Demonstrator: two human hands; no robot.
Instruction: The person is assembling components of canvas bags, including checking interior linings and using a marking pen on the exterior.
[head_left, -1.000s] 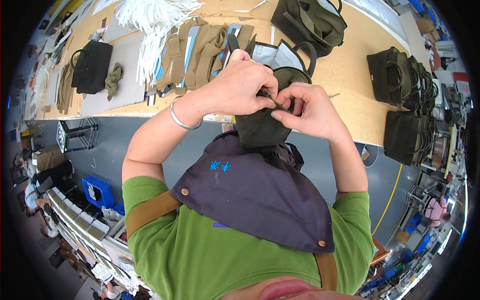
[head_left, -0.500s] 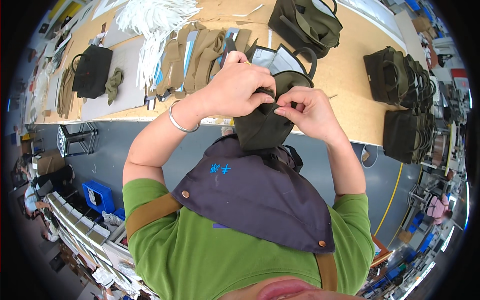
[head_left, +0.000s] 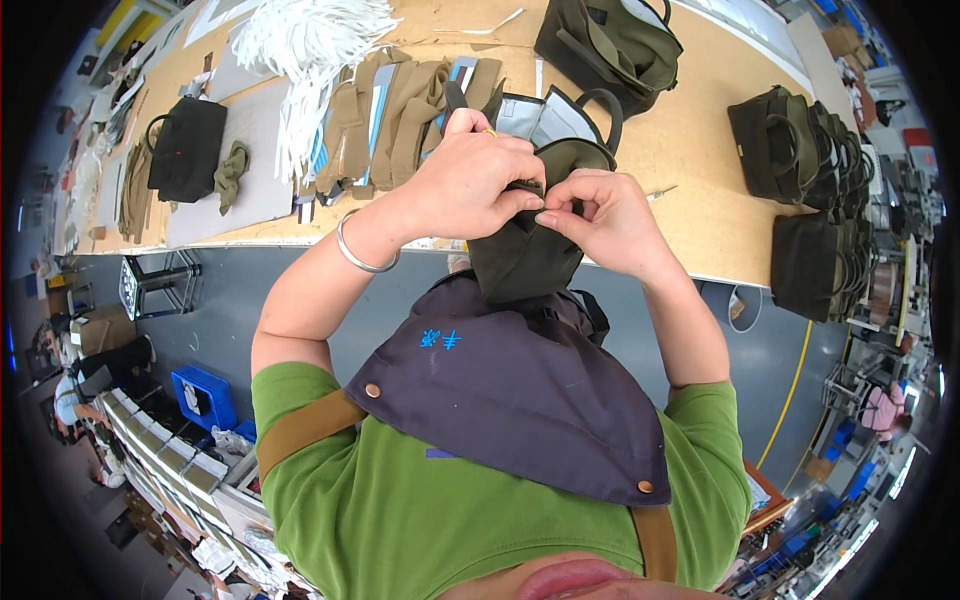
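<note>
A dark olive handbag [head_left: 525, 262] with a pale grey lining and a looped handle is held at the table's near edge, hanging partly over it. My left hand [head_left: 480, 178] grips the bag's upper edge, thumb pressed against the fabric. Close beside it, my right hand [head_left: 602, 218] pinches the same edge between thumb and fingertips. Whether a thread or another small thing lies between the fingertips is too small to tell. Both hands hide part of the bag's opening.
Brown fabric strips [head_left: 400, 115] and a heap of white strips [head_left: 310, 40] lie left of the bag on the wooden table [head_left: 720, 150]. A black bag [head_left: 187, 148] stands farther left. Another olive bag [head_left: 612, 55] is behind, and several bags [head_left: 815, 260] are stacked at right.
The right hand has shifted slightly left toward the left hand, still pinching the bag's edge. A small, thin tool now shows on the table beside the right hand.
</note>
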